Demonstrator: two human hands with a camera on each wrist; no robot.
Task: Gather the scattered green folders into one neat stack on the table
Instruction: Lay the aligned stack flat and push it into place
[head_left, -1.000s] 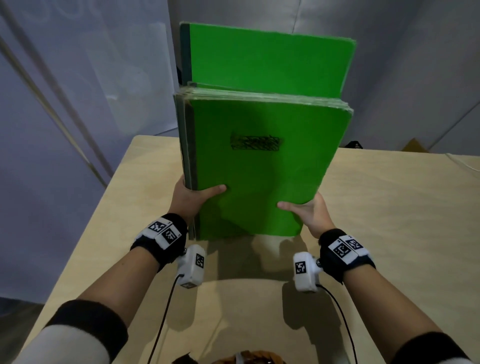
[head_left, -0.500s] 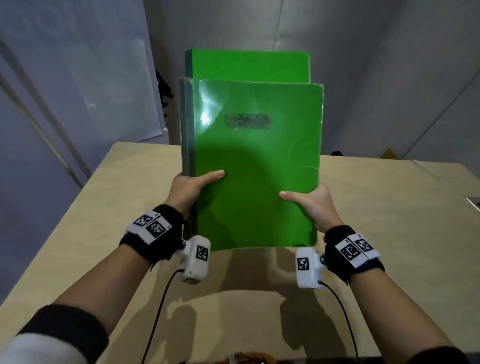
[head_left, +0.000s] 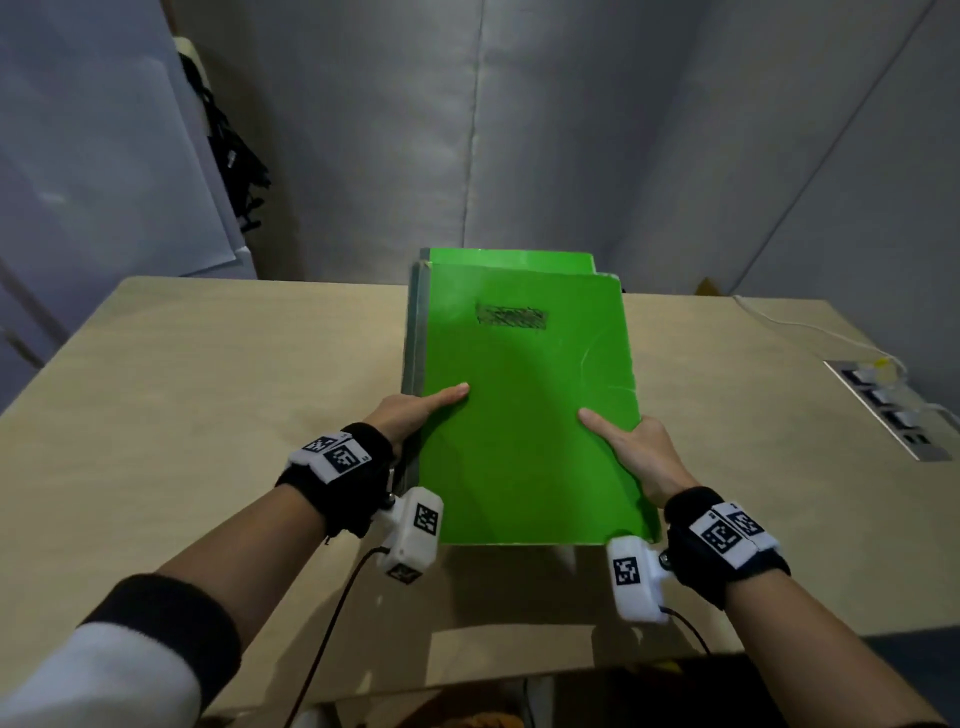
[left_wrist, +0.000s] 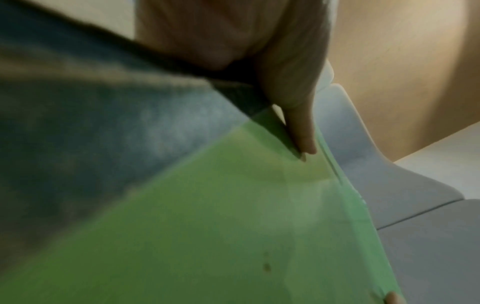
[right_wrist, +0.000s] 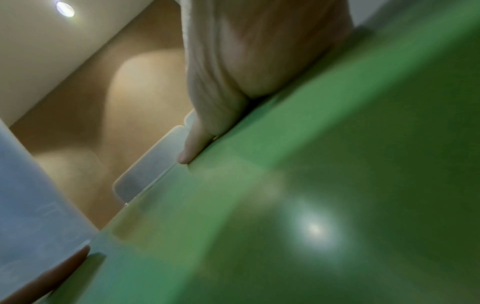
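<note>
A stack of green folders (head_left: 524, 415) is held between both hands above the light wooden table (head_left: 208, 389), tilted with its far end lower. A scribbled dark label sits near the top of the front cover. One folder (head_left: 509, 257) at the back sticks out past the far edge. My left hand (head_left: 415, 410) grips the grey spine side, thumb lying on the cover. My right hand (head_left: 634, 447) grips the right edge, thumb on the cover. The wrist views are blurred: the stack's green underside (left_wrist: 207, 226) (right_wrist: 311, 205) fills them, with fingers (left_wrist: 301, 133) (right_wrist: 192, 148) under it.
A power strip (head_left: 893, 410) with a white cable is set into the table's right side. Grey curtain walls stand behind the table. Dark cables hang at the back left. The near table edge (head_left: 467, 686) runs below my wrists.
The folder stack has come down from upright at face height to a low, flatter tilt close over the table. Both hands kept their grip at the sides.
</note>
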